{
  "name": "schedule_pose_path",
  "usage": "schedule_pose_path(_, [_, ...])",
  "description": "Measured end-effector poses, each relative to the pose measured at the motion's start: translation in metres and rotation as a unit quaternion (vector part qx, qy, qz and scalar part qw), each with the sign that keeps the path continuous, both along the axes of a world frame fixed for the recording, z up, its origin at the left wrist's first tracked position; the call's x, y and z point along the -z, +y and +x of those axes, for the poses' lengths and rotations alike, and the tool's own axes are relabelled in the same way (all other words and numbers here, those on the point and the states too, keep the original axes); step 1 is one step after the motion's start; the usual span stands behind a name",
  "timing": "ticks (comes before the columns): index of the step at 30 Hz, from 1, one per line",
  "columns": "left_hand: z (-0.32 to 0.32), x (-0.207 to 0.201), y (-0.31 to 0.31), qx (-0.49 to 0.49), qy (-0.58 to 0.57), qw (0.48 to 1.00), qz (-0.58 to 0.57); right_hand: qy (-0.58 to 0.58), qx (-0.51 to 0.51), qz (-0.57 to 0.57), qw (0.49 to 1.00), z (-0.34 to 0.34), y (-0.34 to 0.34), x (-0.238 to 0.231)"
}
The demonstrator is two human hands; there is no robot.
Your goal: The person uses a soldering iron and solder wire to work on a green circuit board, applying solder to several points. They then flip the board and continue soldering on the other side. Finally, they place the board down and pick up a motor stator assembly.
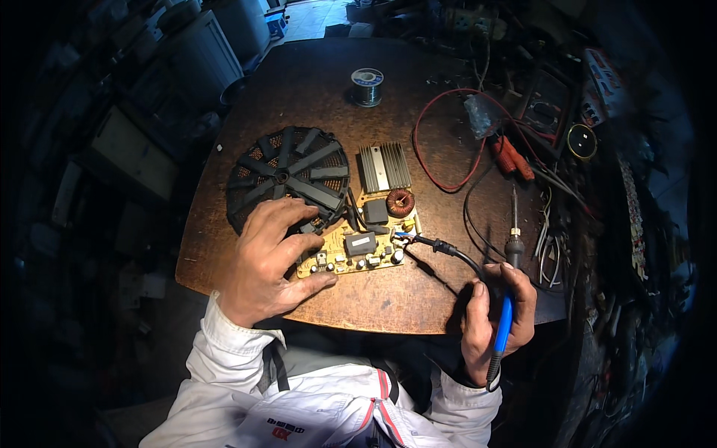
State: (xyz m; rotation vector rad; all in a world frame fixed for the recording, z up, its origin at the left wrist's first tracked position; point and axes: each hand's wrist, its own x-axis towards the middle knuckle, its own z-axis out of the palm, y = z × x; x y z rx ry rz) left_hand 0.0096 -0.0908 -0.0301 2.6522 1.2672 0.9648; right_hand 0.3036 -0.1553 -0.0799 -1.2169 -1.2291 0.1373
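Note:
My left hand point(272, 261) spans the left end of a yellow circuit board point(328, 263), thumb at its near edge and index finger opposite. Its other fingers reach over the rim of a round black induction coil point(287, 175) beside the board. A finned metal heat sink point(385, 168) and a copper-wound ring point(401, 202) sit at the board's far side. In my right hand point(482, 325), a blue-handled soldering iron point(506, 317) points upward, its tip away from the board. A black power cord point(441, 245) with a blue wire end meets the board's right side.
A solder spool point(367, 87) stands on the far part of the wooden table point(314, 82). Red leads point(416, 142), orange-handled tools point(511, 158), a multimeter point(545, 104) and loose white wires point(551, 261) lie at the right. Dark clutter surrounds the table.

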Motion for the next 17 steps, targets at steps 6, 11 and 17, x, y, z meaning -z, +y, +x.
schedule_pose_path(6, [0.0,0.0016,0.0023,-0.001,0.004,1.0,0.001,-0.005,0.001,0.0,1.0,0.0006,0.0001,0.0003])
schedule_pose_path(11, [-0.0003,-0.0003,0.0023,-0.002,0.004,1.0,-0.002,-0.037,-0.043,-0.025,0.998,0.0079,-0.005,0.0017])
schedule_pose_path(17, [0.0004,-0.001,0.0025,-0.004,0.011,1.0,-0.005,-0.02,0.002,-0.006,1.0,0.0027,-0.0004,0.0008])
